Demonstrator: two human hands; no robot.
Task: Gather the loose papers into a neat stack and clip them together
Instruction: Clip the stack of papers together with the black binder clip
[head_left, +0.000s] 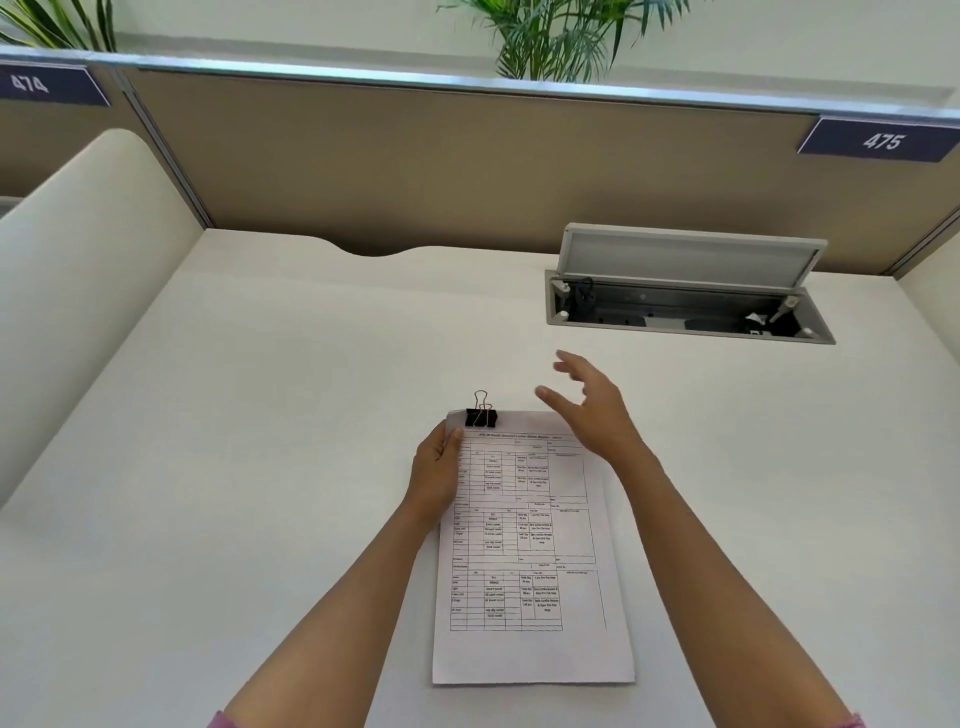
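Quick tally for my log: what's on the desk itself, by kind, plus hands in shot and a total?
Paper stack: 1
Binder clip: 1, on the stack's top edge
Open cable box: 1
Hands: 2, left hand holding the stack's edge, right hand open above it
Total: 5

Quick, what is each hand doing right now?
Left hand: holds the left edge of the paper stack, thumb on top, just below the binder clip.
Right hand: open, fingers spread, holding nothing, raised over the stack's top right corner.

white desk (260, 415), open cable tray (685, 306), palm plant (561, 36), partition (415, 156)
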